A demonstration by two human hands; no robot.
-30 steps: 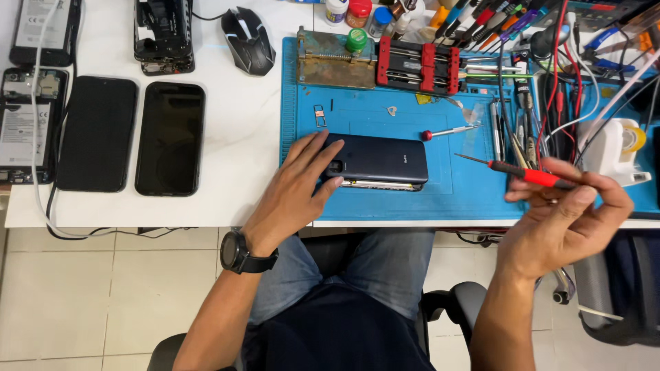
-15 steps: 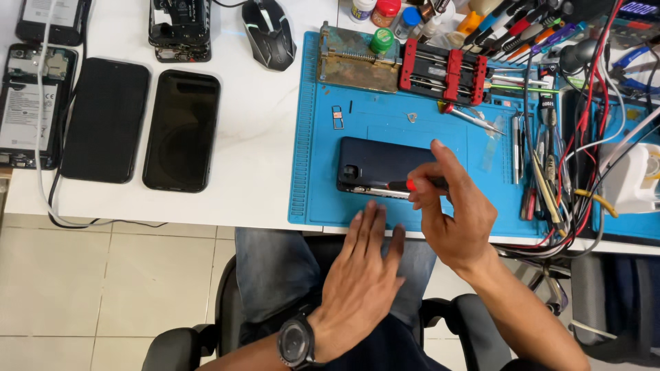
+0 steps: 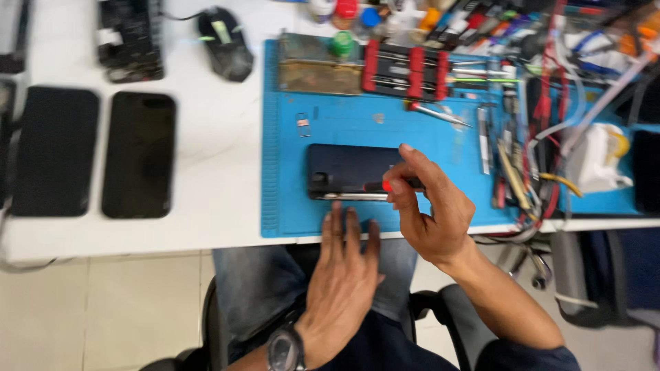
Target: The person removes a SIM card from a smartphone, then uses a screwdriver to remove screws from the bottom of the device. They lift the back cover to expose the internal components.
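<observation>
Right hand (image 3: 430, 206) pinching red-tipped screwdriver (image 3: 395, 185) over dark phone (image 3: 344, 172), blue mat (image 3: 289, 137)

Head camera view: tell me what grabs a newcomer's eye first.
The right hand holds a red-tipped screwdriver over a dark phone lying on the blue work mat at centre. The left hand lies flat at the mat's near edge, just below the phone. Two black phones lie side by side on the white table at left.

Left hand (image 3: 347, 268) flat, fingers together, watch on wrist, right hand (image 3: 430, 203) raised, fingers pinched
</observation>
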